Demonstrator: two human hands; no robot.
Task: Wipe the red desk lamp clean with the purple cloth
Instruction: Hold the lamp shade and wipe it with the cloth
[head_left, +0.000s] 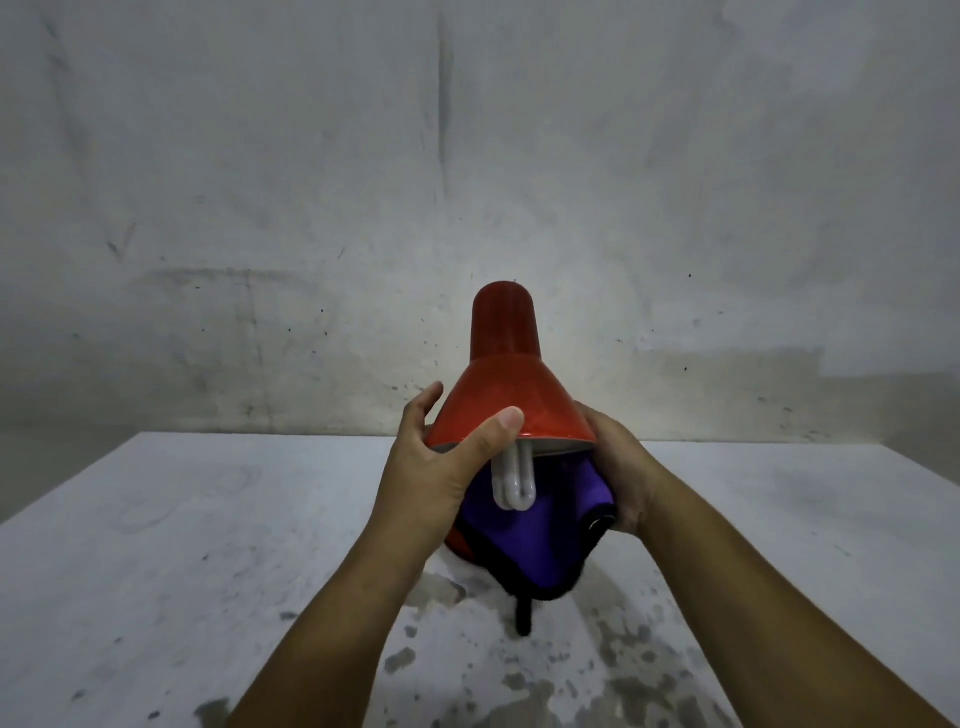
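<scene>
Mottled table (156, 571), both hands (436, 467) gripping central red lamp (506, 384), sides free

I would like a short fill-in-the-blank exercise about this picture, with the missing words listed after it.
1. The left hand grips the rim of the lamp's ____ shade.
2. The right hand holds a ____ cloth under the shade.
3. A white ____ sticks out of the shade's open end.
4. The table stands against a grey ____.

Missing words: red; purple; bulb; wall
</scene>
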